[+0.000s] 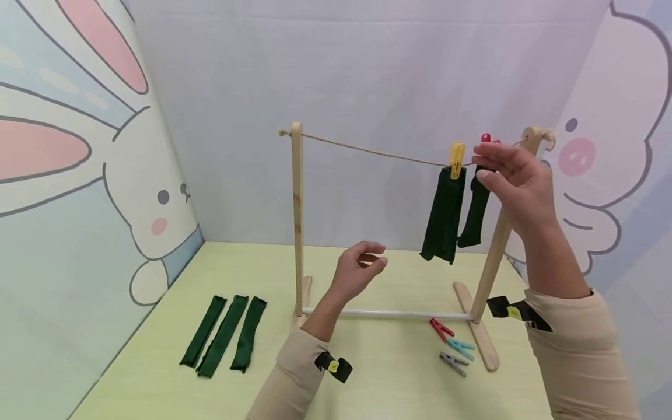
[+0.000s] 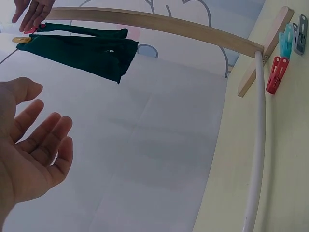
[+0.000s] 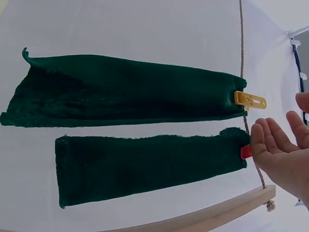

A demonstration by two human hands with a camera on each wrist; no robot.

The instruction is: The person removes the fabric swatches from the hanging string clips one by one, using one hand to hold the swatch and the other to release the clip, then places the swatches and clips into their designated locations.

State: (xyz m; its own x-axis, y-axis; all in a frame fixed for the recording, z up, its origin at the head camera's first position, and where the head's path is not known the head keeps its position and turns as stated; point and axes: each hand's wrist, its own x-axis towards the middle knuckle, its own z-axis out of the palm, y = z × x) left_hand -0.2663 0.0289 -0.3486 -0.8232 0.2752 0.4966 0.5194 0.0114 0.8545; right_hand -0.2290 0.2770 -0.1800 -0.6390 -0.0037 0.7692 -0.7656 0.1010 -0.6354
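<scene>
Two dark green cloth strips hang from a rope (image 1: 367, 151). A yellow clothespin (image 1: 457, 160) clips the left strip (image 1: 443, 216); a red clothespin (image 3: 245, 152) clips the right strip (image 3: 149, 164). Beside the red clothespin is my right hand (image 1: 520, 181), its fingers loosely bent and nothing seen between them; whether it touches the clothespin I cannot tell. My left hand (image 1: 357, 271) hovers below the rope, holding nothing, fingers relaxed and apart from the thumb, as the left wrist view also shows.
Three green strips (image 1: 223, 335) lie on the table's left side. Red (image 1: 441, 329), blue (image 1: 461, 349) and grey (image 1: 454, 363) clothespins lie near the right foot of the wooden stand (image 1: 297, 221). A white bar (image 1: 388, 314) joins the posts low down.
</scene>
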